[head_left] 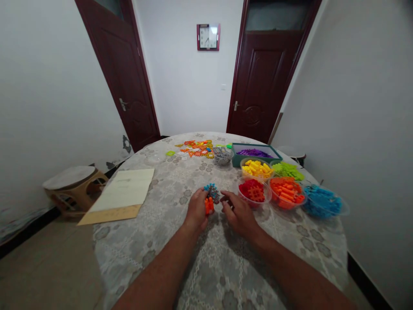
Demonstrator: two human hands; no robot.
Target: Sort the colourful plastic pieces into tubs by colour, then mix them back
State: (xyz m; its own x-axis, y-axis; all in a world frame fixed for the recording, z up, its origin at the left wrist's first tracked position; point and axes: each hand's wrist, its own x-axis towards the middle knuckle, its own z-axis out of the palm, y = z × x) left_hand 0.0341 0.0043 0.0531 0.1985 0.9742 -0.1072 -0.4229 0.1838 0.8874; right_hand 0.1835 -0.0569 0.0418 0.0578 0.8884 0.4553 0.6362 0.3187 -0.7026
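My left hand (196, 210) is closed around a small built-up piece of plastic building blocks (212, 193), blue and grey at the top with orange tubes (209, 206) below. The fingers partly cover this block assembly, so its far side is hidden. Just to the right, my right hand (238, 212) hovers with bent fingers apart. Its fingertips are close to the assembly, and I make out nothing between them. Beyond that hand is a clear bowl of red pieces (251, 189).
Other bowls hold yellow (256, 168), orange (286, 192), blue (322, 201) and grey pieces (222, 154). Green pieces (287, 170) are at the right. A green box (236, 160) contains purple pieces. Loose orange pieces (196, 148) lie at the back. Papers (121, 187) rest at the left edge.
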